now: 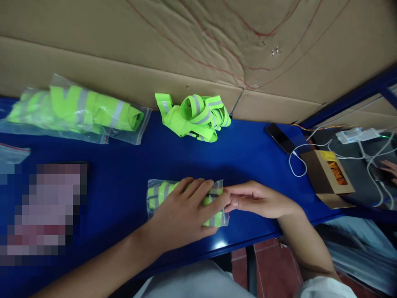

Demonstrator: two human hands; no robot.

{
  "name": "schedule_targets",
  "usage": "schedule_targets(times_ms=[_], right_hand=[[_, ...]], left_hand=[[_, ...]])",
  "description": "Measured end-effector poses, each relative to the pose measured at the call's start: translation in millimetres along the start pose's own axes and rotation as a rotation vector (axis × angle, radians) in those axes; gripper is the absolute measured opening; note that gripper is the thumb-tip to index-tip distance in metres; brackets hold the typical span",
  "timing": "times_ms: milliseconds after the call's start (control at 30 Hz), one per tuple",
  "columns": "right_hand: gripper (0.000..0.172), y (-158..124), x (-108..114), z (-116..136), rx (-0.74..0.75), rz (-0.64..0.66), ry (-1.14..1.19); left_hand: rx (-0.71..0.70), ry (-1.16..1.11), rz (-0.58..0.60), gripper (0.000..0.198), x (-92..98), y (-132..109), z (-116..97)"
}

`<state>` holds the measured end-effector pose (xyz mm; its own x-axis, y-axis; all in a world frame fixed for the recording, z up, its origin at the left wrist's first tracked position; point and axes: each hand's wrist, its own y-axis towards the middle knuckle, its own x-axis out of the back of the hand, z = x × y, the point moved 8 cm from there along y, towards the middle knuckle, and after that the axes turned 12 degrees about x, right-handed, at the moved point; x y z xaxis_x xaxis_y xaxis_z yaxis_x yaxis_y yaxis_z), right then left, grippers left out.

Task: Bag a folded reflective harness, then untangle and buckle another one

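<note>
My left hand point(182, 213) lies flat on a small clear plastic bag point(155, 194) holding a folded neon-green reflective strap, pressing it onto the blue table point(124, 165). My right hand point(257, 199) reaches in from the right, its fingertips pinching the bag's right edge beside my left fingers. Much of the bag is hidden under my left hand.
A loose pile of neon-green reflective straps point(194, 118) lies at the back by the cardboard wall point(155, 49). Bagged straps point(77, 109) lie at back left. A black phone point(280, 138) with a white cable and a small cardboard box point(327, 176) sit at right. Another person's hand point(390, 167) shows at far right.
</note>
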<state>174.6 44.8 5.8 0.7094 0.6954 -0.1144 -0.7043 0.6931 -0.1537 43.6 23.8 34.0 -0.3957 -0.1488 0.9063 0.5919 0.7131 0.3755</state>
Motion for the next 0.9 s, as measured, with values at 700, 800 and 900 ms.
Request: schedule_targets(times_ms=[700, 800, 900], right_hand=[[0.016, 9, -12, -2, 0.262, -0.383, -0.168], [0.007, 5, -8, 10, 0.339, -0.368, -0.228], [0.01, -13, 10, 37, 0.501, -0.509, -0.444]], left_hand=[[-0.031, -0.104, -0.001, 0.06, 5.2, 3, -9], [0.035, -0.174, -0.012, 0.061, 11.6, 5, -2], [0.151, -0.377, -0.009, 0.066, 19.6, 2, 16]])
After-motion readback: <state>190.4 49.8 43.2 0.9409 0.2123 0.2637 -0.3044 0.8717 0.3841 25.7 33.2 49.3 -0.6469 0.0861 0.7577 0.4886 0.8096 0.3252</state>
